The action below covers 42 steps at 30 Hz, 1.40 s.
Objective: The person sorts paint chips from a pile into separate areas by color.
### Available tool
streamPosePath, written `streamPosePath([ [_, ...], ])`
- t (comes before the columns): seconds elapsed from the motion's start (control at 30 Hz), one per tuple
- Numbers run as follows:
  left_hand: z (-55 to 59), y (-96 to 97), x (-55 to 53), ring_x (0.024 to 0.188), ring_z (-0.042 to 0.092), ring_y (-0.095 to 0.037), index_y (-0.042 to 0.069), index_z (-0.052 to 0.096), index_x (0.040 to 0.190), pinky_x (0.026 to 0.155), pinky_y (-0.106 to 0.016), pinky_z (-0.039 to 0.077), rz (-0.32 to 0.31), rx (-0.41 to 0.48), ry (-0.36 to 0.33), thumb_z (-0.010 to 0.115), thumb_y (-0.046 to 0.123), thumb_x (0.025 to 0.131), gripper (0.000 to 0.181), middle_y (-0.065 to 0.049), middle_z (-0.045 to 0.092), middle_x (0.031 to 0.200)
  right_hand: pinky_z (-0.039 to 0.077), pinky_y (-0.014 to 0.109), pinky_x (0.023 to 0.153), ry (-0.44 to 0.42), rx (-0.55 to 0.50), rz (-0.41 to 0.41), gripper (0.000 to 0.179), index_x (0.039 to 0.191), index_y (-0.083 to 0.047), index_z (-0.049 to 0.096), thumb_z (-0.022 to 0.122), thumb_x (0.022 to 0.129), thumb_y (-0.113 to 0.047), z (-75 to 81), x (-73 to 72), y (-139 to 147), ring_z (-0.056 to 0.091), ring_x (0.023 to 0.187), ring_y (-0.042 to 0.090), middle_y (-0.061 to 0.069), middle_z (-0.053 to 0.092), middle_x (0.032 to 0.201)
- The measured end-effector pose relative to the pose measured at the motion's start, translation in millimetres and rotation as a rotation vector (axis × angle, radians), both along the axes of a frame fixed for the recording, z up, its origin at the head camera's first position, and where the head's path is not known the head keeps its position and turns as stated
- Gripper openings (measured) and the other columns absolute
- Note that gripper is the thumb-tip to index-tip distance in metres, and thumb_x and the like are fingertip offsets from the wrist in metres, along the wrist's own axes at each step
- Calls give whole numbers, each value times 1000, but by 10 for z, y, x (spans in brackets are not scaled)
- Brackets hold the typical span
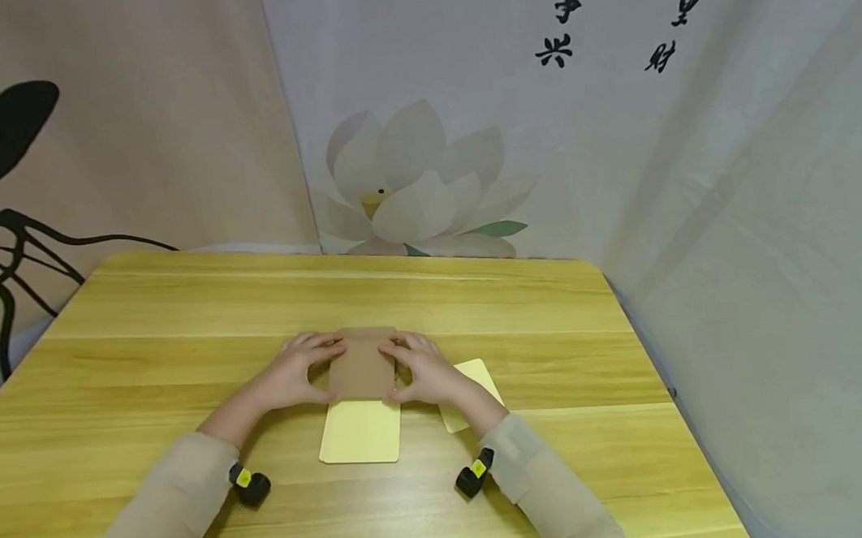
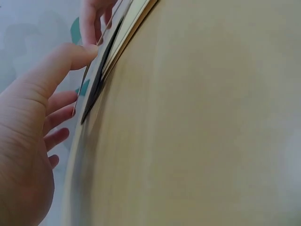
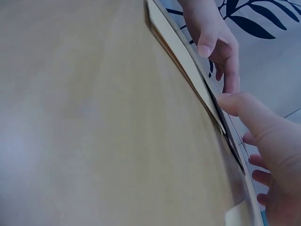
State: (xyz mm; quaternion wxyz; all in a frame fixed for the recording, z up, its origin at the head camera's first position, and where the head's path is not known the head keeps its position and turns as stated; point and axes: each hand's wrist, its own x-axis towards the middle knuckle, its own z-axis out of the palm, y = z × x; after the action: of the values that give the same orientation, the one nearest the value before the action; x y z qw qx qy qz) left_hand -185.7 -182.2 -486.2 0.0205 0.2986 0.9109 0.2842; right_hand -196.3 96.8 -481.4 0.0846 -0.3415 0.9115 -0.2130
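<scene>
A flat brown cardboard square (image 1: 363, 368) is held between both hands, overlapping the far end of a pale yellow card (image 1: 360, 435). My left hand (image 1: 290, 378) grips its left side, thumb at the near corner and fingers toward the far one. On the opposite side, my right hand (image 1: 427, 372) holds the cardboard the same way, its thumb near the front right corner. Both wrist views show the sheet nearly edge-on, raised over the yellow card (image 3: 181, 52), with the left thumb (image 2: 77, 56) and right thumb (image 3: 242, 106) at its near edge.
Partly hidden under the right forearm, a second pale yellow card (image 1: 483, 373) lies tilted on the wooden table (image 1: 559, 473). Black wrist cameras hang from the left cuff (image 1: 252, 490) and right cuff (image 1: 471, 482). A printed curtain (image 1: 421, 74) stands behind the table.
</scene>
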Motion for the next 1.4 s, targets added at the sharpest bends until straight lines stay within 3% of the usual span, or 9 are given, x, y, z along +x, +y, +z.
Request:
streamPosePath([
  [0.37,-18,18,-219,132,30,-35,6,52,138,105,-58,14,13,-25,-12,81,41,71,81,-12,40,146,15,47,111,-7,18,-17,80,147,-19,40,75,80,-44,-38,-217,5,22,138,27,7,29,152],
  [0.77,-52,22,-255,134,26,-37,7,49,140,105,-58,11,26,-59,-47,78,40,73,80,-11,35,150,10,46,113,-44,47,-28,78,149,-19,38,71,83,-45,-47,-247,-12,16,141,27,5,23,155],
  [1.0,-49,30,-172,135,25,-38,5,51,138,105,-59,10,46,-40,-6,78,40,74,78,-14,36,149,10,46,113,-16,50,-10,81,149,-17,37,69,83,-51,-56,-209,19,15,142,28,6,21,156],
  [1.2,-14,110,-36,134,26,-41,2,52,136,104,-63,10,57,-39,49,76,46,76,78,-16,37,147,10,48,113,-23,23,-12,83,149,-16,36,71,82,-51,9,-88,160,14,142,29,7,20,157],
  [1.4,6,291,134,134,27,-40,1,48,139,104,-63,12,79,-17,58,74,51,77,84,-16,37,148,12,52,111,-28,-16,-28,87,149,-16,37,73,79,-52,70,37,379,15,141,29,6,22,156],
])
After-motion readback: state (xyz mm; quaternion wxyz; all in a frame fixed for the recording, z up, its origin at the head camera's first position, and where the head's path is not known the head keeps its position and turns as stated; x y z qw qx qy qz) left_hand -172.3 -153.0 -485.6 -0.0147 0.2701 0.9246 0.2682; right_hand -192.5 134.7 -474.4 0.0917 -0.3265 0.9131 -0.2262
